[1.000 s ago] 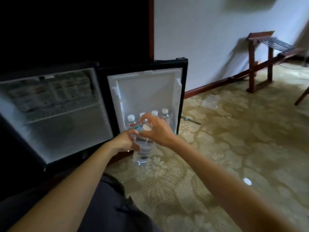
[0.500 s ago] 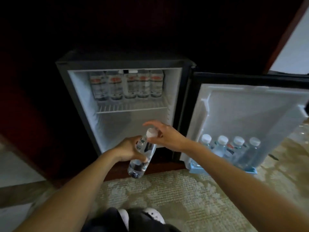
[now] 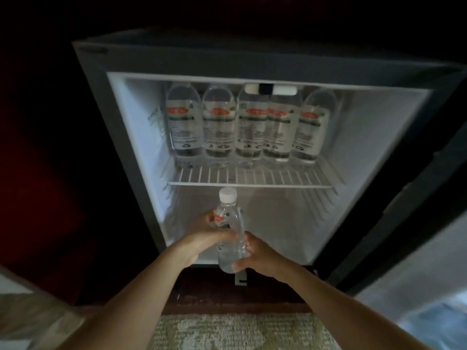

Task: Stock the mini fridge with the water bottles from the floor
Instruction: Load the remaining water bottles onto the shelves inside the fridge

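Observation:
The mini fridge (image 3: 131,157) stands open straight ahead, its white inside lit. Several water bottles (image 3: 249,127) with red and white labels stand in a row at the back of the wire shelf (image 3: 252,176). I hold one clear water bottle (image 3: 231,236) with a white cap upright at the mouth of the lower compartment. My left hand (image 3: 204,233) wraps its middle from the left. My right hand (image 3: 255,256) grips its lower end from the right. The floor of the lower compartment behind the bottle looks bare.
The open fridge door (image 3: 417,261) hangs at the right edge, its shelf blurred. Dark cabinet panels surround the fridge. A patterned carpet (image 3: 240,332) lies below my arms, in front of a dark wooden base strip.
The view has swung and closed in on the fridge front. Both hands carried the bottle forward and stood it upright; my right hand dropped from near the cap to its lower end.

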A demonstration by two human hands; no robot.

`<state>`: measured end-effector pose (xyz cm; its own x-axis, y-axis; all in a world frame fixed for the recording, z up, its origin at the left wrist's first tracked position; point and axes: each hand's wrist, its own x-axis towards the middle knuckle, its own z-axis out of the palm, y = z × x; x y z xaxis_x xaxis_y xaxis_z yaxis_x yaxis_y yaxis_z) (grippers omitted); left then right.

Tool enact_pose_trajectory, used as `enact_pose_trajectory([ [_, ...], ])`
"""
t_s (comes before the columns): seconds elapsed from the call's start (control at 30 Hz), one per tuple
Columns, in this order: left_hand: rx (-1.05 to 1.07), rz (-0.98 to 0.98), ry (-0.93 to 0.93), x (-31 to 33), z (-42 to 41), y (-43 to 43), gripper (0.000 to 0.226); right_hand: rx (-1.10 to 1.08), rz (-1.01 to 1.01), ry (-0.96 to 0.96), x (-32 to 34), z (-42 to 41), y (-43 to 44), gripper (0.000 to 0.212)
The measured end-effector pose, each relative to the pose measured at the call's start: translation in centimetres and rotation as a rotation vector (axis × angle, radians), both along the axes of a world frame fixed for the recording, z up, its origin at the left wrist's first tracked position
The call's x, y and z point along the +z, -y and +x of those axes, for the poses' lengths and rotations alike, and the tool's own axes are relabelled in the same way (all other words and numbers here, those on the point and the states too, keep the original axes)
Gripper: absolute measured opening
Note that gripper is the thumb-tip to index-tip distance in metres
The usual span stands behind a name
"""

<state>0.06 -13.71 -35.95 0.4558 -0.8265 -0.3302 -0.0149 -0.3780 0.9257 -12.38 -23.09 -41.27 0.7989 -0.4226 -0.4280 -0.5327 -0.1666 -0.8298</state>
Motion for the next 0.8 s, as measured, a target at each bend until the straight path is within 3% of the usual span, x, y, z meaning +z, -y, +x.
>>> enact_pose_trajectory([
  [0.2, 0.18, -0.04, -0.079, -3.2, 2.8, 1.2, 0.04, -0.056, -0.034, 0.092, -2.6, 4.6, 1.6, 0.058],
  [0.4, 0.275, -0.168, -0.114, -5.0, 4.8, 2.7, 0.042, -0.196, -0.198, 0.176, -3.9, 8.2, 1.8, 0.055],
  [0.6, 0.307, -0.228, -0.004, -5.7, 5.7, 3.8, 0.042, -0.31, -0.327, 0.171, -4.3, 10.8, 1.5, 0.049],
  [0.8, 0.301, -0.225, 0.136, -5.6, 5.6, 3.8, 0.046, -0.289, -0.451, 0.079, -3.6, 13.4, 2.5, 0.042],
])
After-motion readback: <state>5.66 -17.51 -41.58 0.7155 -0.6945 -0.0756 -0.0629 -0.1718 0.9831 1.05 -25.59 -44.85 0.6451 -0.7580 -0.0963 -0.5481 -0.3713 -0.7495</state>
